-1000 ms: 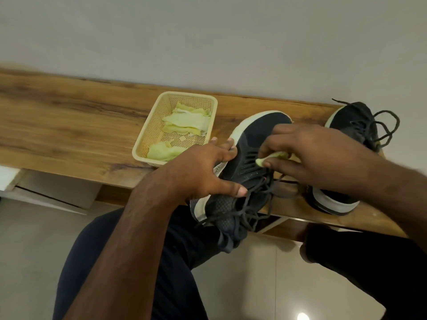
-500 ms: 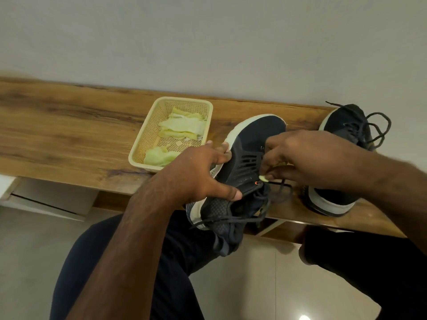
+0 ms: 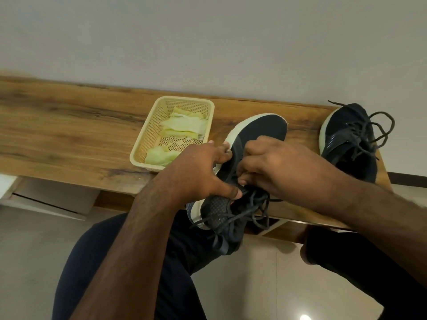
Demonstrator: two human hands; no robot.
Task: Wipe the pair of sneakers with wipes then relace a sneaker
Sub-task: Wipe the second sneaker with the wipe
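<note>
Head view, taking the cream mesh basket point(image 3: 147, 137) on the wooden bench point(image 3: 69, 135) as the landmark: it sits near the bench's middle and holds pale green wipes point(image 3: 184, 125), one flat bundle toward its far end and a crumpled one point(image 3: 159, 155) in its near corner. Just right of the basket, the left hand point(image 3: 196, 167) grips a dark sneaker point(image 3: 261, 132) with a white sole; its fingers curl over the sole edge on the basket side while the thumb presses across the mesh upper near the collar. This sneaker lies with its toe on the bench, pointing away from the person, and its heel hanging past the near edge above a dark-trousered knee point(image 3: 129, 262). Loose dark laces point(image 3: 249, 213) spill from it toward the heel. Further right, the right hand point(image 3: 282, 167) rests on the sneaker's lace area, fingers bunched tightly and thumb tucked beneath; what they pinch I cannot tell, since the hand covers it. Well to the right of the basket, at the bench's end, the second sneaker point(image 3: 346, 137) stands apart from both hands, its laces point(image 3: 379, 130) looped untidily over the top.
</note>
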